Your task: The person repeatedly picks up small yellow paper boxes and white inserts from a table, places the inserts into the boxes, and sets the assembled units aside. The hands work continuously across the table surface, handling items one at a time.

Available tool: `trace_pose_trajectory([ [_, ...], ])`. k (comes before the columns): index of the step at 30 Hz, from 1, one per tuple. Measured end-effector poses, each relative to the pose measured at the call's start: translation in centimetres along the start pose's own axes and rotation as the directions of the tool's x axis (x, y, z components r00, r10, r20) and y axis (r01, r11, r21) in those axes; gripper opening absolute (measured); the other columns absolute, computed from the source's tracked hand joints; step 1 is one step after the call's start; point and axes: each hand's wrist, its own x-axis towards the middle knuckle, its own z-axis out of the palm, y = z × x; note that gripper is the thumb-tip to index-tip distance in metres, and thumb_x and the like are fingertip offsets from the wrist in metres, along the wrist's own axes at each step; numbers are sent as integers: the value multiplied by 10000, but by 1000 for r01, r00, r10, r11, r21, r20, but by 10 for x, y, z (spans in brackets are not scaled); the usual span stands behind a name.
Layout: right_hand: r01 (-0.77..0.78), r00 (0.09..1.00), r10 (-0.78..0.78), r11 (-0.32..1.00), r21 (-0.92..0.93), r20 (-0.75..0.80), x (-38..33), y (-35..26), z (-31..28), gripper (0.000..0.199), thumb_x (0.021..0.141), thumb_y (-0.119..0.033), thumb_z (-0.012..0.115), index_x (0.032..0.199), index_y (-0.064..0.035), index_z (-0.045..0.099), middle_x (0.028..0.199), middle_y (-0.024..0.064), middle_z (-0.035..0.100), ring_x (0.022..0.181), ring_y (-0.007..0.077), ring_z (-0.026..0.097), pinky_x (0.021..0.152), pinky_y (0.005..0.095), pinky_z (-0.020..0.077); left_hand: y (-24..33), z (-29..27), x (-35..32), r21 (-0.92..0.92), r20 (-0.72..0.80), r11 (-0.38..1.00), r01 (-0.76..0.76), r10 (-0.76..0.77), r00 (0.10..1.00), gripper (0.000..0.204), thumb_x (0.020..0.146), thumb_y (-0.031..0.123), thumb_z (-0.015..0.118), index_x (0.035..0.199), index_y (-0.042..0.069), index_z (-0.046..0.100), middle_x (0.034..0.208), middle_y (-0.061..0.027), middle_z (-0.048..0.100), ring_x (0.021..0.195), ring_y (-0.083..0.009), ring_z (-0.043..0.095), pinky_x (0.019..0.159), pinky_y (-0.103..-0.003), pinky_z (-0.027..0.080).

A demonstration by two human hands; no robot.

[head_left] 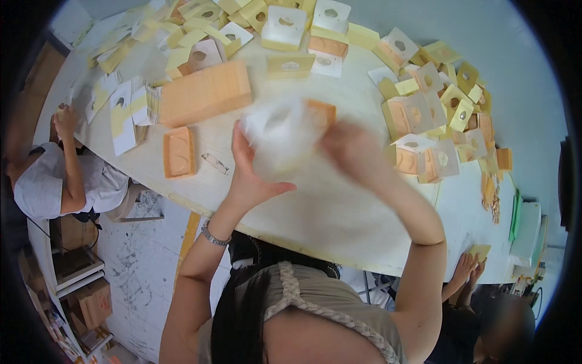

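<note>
In front of me a white folding card box (276,130) is smeared by motion, with a darker cut-out near its middle. My left hand (251,173) is at its lower left side, fingers upright along the edge and thumb spread wide; it looks open. My right hand (348,148) is at the box's right side, its fingers too blurred to read. Part of an orange tray (322,111) shows between the box and that hand. Another shallow orange tray (179,153) lies on the table at the left, beside a small torn strip (214,162).
A long orange block or stack (206,92) lies left of centre, beside a stack of folded white cards (130,112). Yellow and white boxes crowd the back left and the right (418,112). A co-worker's hands (470,267) hold a yellow piece at right; another person sits at left.
</note>
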Motion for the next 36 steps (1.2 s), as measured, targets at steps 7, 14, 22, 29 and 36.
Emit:
trace_pose_trajectory([
  [7, -117, 982, 100, 988, -102, -162, -12, 24, 62, 168, 737, -212, 758, 888, -148, 724, 814, 9, 622, 896, 215, 573, 811, 415, 438, 5, -47, -29, 289, 111, 904, 316, -359, 927, 1032, 692, 165, 864, 1478, 2, 215, 1394, -215, 456, 1298, -325, 481, 1051, -406, 427],
  [14, -429, 902, 420, 898, 95, 101, 17, 46, 58, 103, 730, -177, 778, 711, -94, 720, 699, 60, 633, 671, 214, 585, 672, 366, 459, 6, -44, -27, 421, 157, 885, 198, -286, 945, 1028, 717, 148, 853, 1492, 35, 187, 1429, -202, 410, 1298, -316, 482, 1051, -397, 434],
  [22, -622, 729, 545, 276, 733, 413, 3, 75, -6, 201, 890, -250, 715, 950, -61, 682, 881, -9, 675, 765, 95, 624, 662, 281, 505, 4, -43, -28, 410, 132, 887, 212, -287, 949, 1006, 697, 189, 865, 1458, -16, 239, 1414, -231, 437, 1271, -355, 502, 1019, -405, 453],
  [29, -777, 576, 482, 71, 626, 660, -88, 37, 20, 402, 942, -278, 662, 1255, -34, 594, 1106, 76, 660, 986, 169, 624, 870, 304, 508, 3, -40, -27, 428, 139, 892, 149, -227, 964, 1089, 693, 172, 864, 1501, 2, 155, 1385, -220, 472, 1251, -353, 522, 1015, -399, 457],
  [36, -208, 969, 200, 977, 44, 144, -106, -37, 19, 639, 742, -217, 801, 1331, -114, 575, 1330, 174, 489, 1170, 405, 466, 980, 469, 448, 9, -44, -24, 365, 212, 891, 270, -362, 908, 1199, 706, 145, 842, 1544, 8, -4, 1403, -222, 461, 1264, -332, 517, 1021, -374, 450],
])
